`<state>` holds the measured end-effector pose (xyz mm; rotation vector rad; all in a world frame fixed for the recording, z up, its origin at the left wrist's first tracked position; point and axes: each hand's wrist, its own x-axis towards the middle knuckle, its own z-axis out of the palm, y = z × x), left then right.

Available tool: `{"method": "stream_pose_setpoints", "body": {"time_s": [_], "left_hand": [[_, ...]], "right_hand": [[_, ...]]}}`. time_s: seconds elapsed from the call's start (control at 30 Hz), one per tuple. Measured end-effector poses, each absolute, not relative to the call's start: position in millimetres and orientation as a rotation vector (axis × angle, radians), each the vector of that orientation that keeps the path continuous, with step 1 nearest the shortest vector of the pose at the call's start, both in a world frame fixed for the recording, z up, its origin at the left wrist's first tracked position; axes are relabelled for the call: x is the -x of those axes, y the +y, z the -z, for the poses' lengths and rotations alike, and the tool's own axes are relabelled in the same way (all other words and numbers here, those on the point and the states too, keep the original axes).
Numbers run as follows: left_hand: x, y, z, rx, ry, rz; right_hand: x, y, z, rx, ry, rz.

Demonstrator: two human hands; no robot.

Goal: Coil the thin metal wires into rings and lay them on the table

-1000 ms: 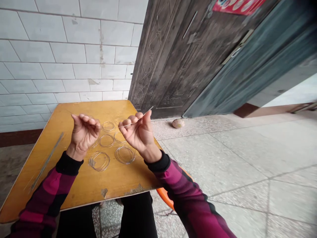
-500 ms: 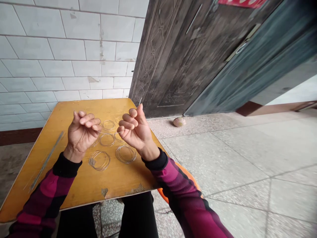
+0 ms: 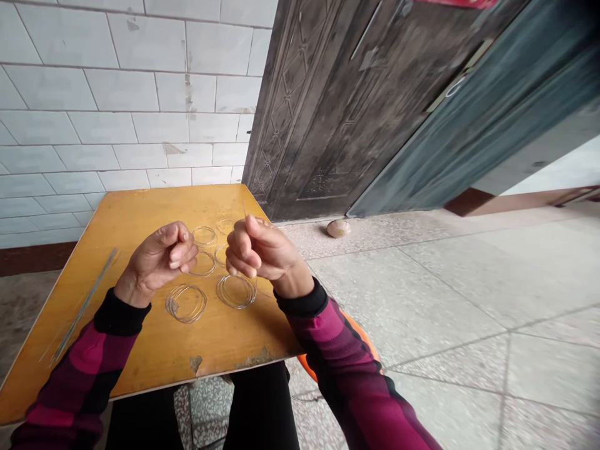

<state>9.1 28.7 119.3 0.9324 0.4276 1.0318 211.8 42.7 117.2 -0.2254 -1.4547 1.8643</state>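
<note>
Compared with earlier frames: left hand and right hand now curled into fists, closer together, backs turned upward. The wire once stretched between them is hidden, except a thin wire tip at the right hand's 11 o'clock.

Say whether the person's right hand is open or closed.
Closed: the right hand curls its fingers inward, above the wire coils.
</note>
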Motion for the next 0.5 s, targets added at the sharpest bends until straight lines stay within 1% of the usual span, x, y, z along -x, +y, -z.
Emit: {"method": "stream_pose_setpoints", "body": {"time_s": [0.13,0.33,0.5], "left_hand": [[-7.5,29.3,-120.2,-0.99,0.451,-0.972],[-2.2,30.7,-114.7,-1.115,0.399,-0.849],[1.2,31.6,-112.4,-1.15,0.369,-0.751]], "right_hand": [[-212.6,42.2,-116.7,0.142,-1.487,-1.905],[-213.6,43.2,-115.6,0.285,-1.564,-2.01],[-211.4,46.0,-110.4,0.331,-1.609,-2.004]]}}
